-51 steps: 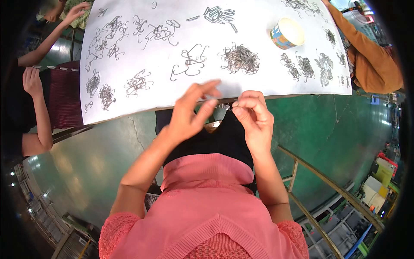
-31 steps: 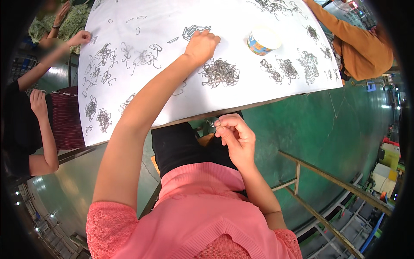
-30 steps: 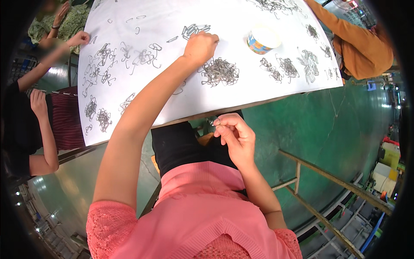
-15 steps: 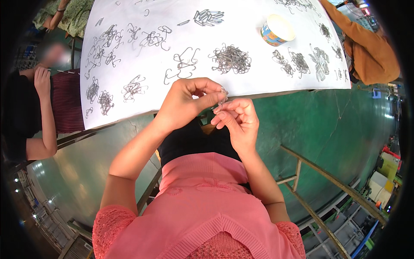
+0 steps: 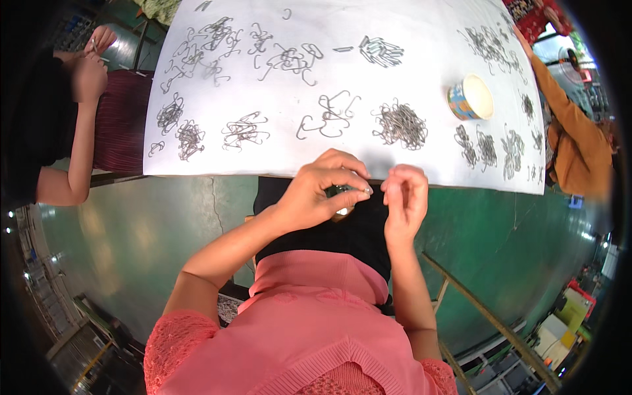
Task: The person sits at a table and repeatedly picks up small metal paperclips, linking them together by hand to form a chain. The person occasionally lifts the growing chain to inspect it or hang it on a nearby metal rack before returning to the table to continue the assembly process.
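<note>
My left hand (image 5: 329,184) is just off the table's near edge, its thumb and index fingertip pinched together. What sits in that pinch is too small to make out. To its right, a little apart, my right hand (image 5: 405,201) is raised with fingers curled in toward the thumb; anything between them is hidden. Beyond my hands, a tangled pile of thin metal wire hooks (image 5: 400,124) lies on the white tabletop (image 5: 289,155). Left of that pile are a few larger, loosely spread wire hooks (image 5: 329,113).
A paper cup (image 5: 471,97) with a blue and orange pattern stands right of centre. More piles of hooks (image 5: 245,130) dot the table, with a stack of straighter metal pieces (image 5: 380,51) farther back. People sit at the left and right sides. A metal rail (image 5: 487,316) runs low at right.
My hands, which met over a thin wire piece, have drawn slightly apart. The view has shifted, so the table and cup appear lower and farther right. The neighbour at left has raised both hands together.
</note>
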